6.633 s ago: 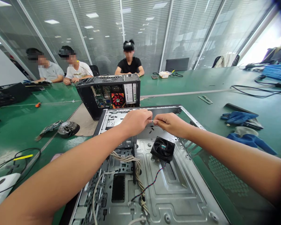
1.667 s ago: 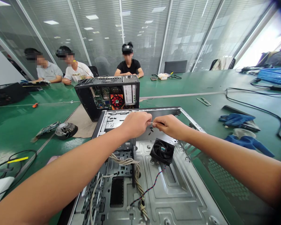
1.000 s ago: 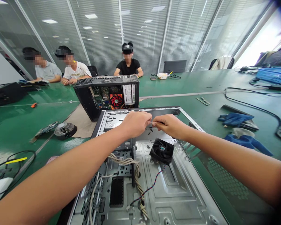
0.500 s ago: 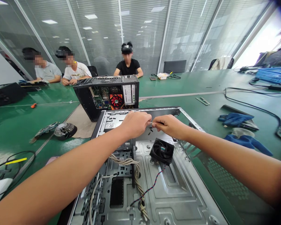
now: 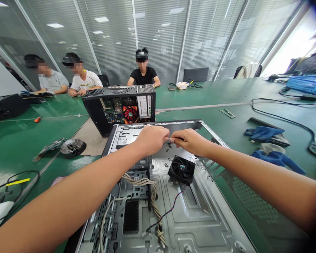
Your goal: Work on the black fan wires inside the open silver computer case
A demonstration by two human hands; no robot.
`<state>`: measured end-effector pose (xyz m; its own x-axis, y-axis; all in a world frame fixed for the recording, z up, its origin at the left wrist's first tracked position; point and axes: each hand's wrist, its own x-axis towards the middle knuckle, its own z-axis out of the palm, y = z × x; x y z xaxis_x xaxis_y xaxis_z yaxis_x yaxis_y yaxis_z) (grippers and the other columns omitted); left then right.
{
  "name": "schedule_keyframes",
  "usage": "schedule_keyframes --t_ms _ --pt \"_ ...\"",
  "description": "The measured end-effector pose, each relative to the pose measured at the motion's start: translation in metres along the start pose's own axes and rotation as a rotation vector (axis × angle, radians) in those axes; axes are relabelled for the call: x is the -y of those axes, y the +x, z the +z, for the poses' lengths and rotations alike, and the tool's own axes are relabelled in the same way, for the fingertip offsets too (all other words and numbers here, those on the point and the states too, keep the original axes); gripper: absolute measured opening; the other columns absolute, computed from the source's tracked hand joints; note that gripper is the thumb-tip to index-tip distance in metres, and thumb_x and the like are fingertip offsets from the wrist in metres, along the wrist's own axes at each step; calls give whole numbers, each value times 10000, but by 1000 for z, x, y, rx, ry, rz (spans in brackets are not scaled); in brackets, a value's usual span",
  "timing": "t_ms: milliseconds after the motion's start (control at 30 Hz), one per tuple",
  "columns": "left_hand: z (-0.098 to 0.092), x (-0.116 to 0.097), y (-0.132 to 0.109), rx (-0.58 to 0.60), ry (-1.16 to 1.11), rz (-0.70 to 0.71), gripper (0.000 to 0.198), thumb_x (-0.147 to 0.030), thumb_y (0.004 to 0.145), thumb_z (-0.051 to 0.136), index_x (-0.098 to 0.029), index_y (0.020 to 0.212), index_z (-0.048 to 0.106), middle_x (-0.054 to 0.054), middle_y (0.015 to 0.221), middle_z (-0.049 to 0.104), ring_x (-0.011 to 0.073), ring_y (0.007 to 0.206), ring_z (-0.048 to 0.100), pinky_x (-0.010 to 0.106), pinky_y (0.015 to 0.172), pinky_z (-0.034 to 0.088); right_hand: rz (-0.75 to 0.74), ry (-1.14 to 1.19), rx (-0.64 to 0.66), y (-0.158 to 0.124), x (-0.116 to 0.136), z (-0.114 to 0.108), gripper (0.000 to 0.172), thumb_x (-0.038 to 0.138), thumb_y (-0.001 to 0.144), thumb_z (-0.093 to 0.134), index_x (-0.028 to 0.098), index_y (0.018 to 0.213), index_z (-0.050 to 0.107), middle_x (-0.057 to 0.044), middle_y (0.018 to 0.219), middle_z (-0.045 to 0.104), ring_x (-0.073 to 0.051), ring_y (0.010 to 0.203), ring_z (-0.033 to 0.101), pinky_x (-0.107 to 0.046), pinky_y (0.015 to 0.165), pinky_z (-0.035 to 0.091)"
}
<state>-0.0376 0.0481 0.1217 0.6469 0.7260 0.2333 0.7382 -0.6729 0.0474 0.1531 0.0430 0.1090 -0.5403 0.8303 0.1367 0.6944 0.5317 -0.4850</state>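
My left hand (image 5: 153,139) and my right hand (image 5: 186,140) meet above the far part of an open computer case (image 5: 200,211) that lies on its side. Fingertips of both hands are pinched together around a small, thin, pale piece (image 5: 169,138), mostly hidden and too small to name. Just below them, a few small black pins (image 5: 169,148) lie on the metal. A black case fan (image 5: 181,170) rests loose in the case, nearer to me than my right hand. Its twisted fan cable (image 5: 175,206) trails toward a beige cable bundle (image 5: 155,200).
A second computer tower (image 5: 107,103) with a red fan stands behind the case. To the left lies a CPU cooler (image 5: 73,147); at right are blue gloves (image 5: 274,154) and a black cable (image 5: 284,102). Several people sit across the green table (image 5: 189,96).
The view has shifted very slightly. Both hands stay pinched at almost the same spot, their fingertips a touch closer together; the fan and cables have not moved.
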Motion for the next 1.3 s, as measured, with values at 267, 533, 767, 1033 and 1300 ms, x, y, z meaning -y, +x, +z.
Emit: schedule_keyframes --t_ms 267,533,767,1033,1300 --pt "-1 2 -1 0 12 45 151 -261 903 507 -177 876 630 58 908 687 188 833 601 310 721 390 11 -13 17 0 -1 1 270 290 893 439 194 674 566 -27 647 633 -148 610 521 -281 616 345" --pt "0 1 0 -13 71 55 196 -235 923 455 -179 831 619 40 872 694 179 797 611 301 680 350 -5 1 6 1 -1 1 267 284 873 453 199 646 563 -34 648 651 -154 614 530 -288 622 353" --pt "-3 -1 -2 0 77 47 209 -235 931 446 -181 817 612 37 869 695 177 789 612 309 684 344 4 -4 -2 1 1 0 268 288 866 456 206 631 557 -32 638 646 -157 612 536 -293 624 355" --pt "1 5 0 -32 6 48 213 -263 923 487 -180 844 667 48 863 684 170 785 602 304 689 377 36 35 22 0 1 0 258 285 872 453 200 650 553 -30 648 644 -150 607 516 -281 602 340" --pt "0 4 -1 -76 -4 23 169 -254 905 524 -181 827 655 43 832 678 169 750 588 300 657 360 25 32 20 1 0 2 259 293 878 456 201 652 541 -23 638 633 -146 602 516 -279 594 337"
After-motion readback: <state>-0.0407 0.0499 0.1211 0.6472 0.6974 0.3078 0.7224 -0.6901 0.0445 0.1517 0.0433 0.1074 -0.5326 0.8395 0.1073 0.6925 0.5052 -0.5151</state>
